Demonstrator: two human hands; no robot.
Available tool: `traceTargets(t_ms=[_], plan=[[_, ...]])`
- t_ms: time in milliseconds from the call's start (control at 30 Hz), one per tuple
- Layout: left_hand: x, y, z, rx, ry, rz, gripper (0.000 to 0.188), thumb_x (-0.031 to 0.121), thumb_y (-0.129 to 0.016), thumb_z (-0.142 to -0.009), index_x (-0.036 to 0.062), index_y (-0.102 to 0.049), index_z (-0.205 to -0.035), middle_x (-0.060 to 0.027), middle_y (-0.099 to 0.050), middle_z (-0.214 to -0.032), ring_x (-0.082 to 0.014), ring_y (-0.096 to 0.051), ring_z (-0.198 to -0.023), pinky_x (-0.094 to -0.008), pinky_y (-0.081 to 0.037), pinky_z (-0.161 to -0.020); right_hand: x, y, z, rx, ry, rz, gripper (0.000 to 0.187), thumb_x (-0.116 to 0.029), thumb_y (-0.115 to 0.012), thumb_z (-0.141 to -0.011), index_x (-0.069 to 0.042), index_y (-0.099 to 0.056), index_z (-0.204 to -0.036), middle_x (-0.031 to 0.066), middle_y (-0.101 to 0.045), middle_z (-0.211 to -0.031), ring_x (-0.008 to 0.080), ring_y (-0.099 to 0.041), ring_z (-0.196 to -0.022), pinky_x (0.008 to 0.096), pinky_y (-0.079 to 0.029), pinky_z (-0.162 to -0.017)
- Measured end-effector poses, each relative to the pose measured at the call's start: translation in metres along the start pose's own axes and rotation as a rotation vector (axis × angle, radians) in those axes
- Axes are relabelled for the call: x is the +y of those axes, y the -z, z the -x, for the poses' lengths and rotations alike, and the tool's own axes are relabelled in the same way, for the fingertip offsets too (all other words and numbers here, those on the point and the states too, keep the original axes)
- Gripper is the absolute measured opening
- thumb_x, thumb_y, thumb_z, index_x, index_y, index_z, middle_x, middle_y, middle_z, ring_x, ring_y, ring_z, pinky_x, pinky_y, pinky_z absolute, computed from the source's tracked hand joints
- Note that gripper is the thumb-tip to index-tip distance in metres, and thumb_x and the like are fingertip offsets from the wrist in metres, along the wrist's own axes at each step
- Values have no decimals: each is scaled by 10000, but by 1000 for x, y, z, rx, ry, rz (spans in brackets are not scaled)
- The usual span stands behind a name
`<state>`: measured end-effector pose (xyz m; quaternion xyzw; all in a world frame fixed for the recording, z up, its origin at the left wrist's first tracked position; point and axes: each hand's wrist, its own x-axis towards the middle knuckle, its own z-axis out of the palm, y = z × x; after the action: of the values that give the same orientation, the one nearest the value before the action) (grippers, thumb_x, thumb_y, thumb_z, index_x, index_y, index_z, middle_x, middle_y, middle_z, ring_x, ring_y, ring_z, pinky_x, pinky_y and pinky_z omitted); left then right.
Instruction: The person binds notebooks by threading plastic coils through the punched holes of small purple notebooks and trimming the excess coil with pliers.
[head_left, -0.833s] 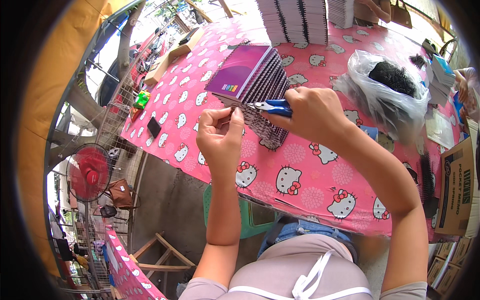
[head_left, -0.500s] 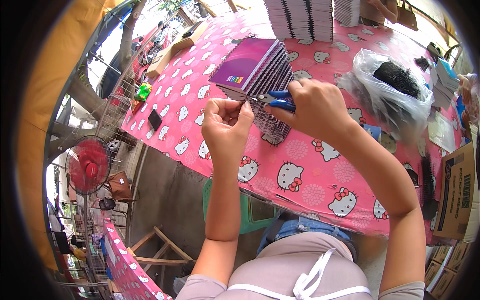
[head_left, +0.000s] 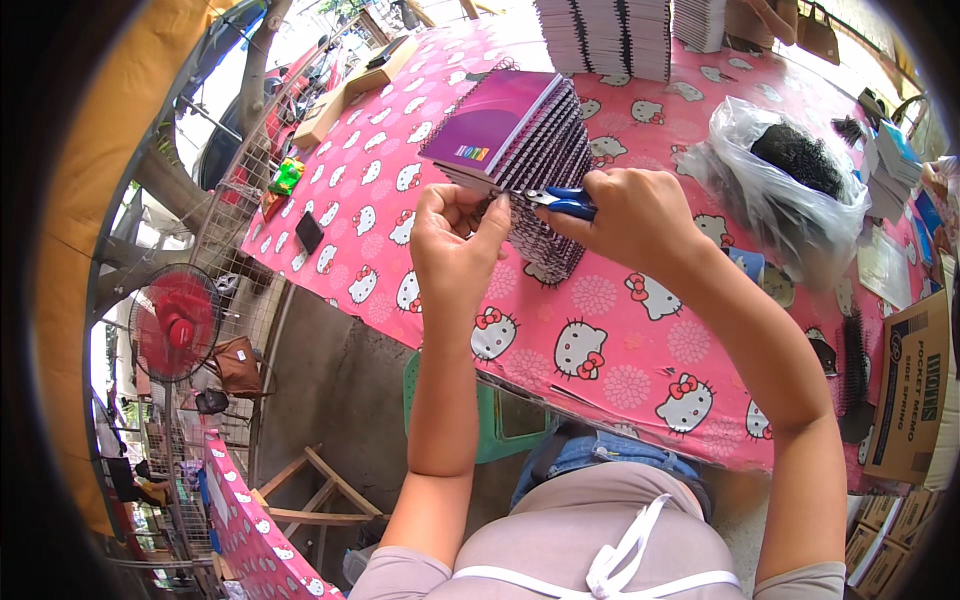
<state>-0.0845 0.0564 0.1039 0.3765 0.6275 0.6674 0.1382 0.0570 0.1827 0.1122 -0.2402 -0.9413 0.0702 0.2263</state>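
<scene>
A tall stack of spiral-bound notebooks (head_left: 490, 115) with a purple top cover stands on the table, its black wire bindings facing right and toward me. My right hand (head_left: 635, 215) grips blue-handled pliers (head_left: 568, 204). The metal jaws point left, at the bindings by the stack's near corner. Just left of the jaws, my left hand (head_left: 455, 230) is closed, thumb and fingers pinched against that same corner. What the pinch holds is too small to make out. The thumb tip almost meets the plier jaws.
A pink patterned cloth covers the table (head_left: 625, 385). To the right lie a clear plastic bag (head_left: 745, 150) of black wire coils and a cardboard box (head_left: 910, 390). More notebook stacks (head_left: 610, 40) stand at the back. A dark phone (head_left: 309, 232) lies left; a red fan (head_left: 178, 325) stands beyond.
The plier handles have come closer together, and the right hand has shifted very slightly to the right. My left hand stays pinched at the stack's corner.
</scene>
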Motion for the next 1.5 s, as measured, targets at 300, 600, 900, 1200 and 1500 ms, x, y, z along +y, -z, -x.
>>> traceTargets(t_ms=[300,600,900,1200,1500], plan=[[2,-8,1,28,99,6,251,70,-739,-806,10,-518,-910,-74,-611,-756,-107,-578,-599,-240,-491,-497,15,-19,7,362,127,115,543,-562,-663,-766,-20,-644,-795,117,-640,-750,269,-647,-734,373,-514,-759],[-9,3,1,56,167,32,352,83,-752,-800,-14,-479,-1001,-103,-636,-785,-87,-584,-637,-216,-473,-484,16,-13,12,139,18,32,522,-554,-662,-772,-33,-648,-741,118,-643,-694,272,-656,-654,379,-516,-630],[-15,-8,-1,43,189,-40,398,125,-779,-788,-9,-493,-1030,-102,-653,-788,-86,-574,-598,-218,-444,-465,4,-4,2,-305,-147,-49,514,-526,-699,-759,-23,-608,-815,126,-623,-784,290,-631,-745,396,-499,-689],[-11,-13,5,9,231,-1,406,138,-790,-773,-6,-542,-1060,-97,-653,-843,-120,-601,-627,-226,-460,-488,25,-26,6,159,99,71,525,-554,-656,-780,-30,-656,-748,115,-649,-704,274,-657,-672,381,-519,-648],[-19,-7,6,-33,347,84,406,119,-784,-773,-14,-530,-1060,-104,-655,-869,-121,-599,-649,-227,-462,-502,37,-37,16,386,226,114,516,-551,-660,-774,-40,-659,-700,110,-646,-646,275,-658,-596,378,-518,-572]])
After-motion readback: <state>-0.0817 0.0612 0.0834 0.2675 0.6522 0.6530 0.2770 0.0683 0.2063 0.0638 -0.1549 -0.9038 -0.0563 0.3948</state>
